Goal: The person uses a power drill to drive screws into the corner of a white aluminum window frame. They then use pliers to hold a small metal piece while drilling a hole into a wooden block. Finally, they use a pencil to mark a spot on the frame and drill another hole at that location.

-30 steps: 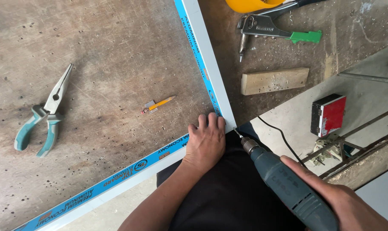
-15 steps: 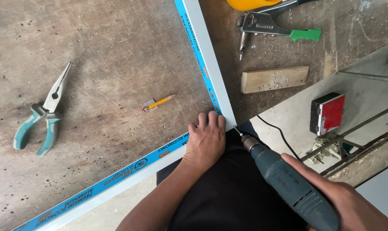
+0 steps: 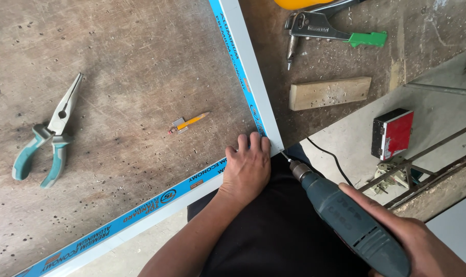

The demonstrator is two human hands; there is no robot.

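Observation:
My left hand [image 3: 248,166] presses flat on the corner of a white aluminium frame with blue protective tape [image 3: 243,66], where its two bars meet at the edge of the worn wooden workbench [image 3: 115,77]. My right hand [image 3: 412,238] grips a dark teal electric drill [image 3: 346,215]. The drill bit touches the outer side of the frame corner, just right of my left fingers.
Long-nose pliers with teal handles [image 3: 48,136] lie at the left. A short orange pencil [image 3: 189,123] lies inside the frame. A rivet gun with a green handle [image 3: 330,31] and a wooden block [image 3: 329,93] lie right of the frame. A red box [image 3: 393,133] sits on the floor.
The drill has shifted slightly toward the frame corner. My left hand stays pressed on the corner.

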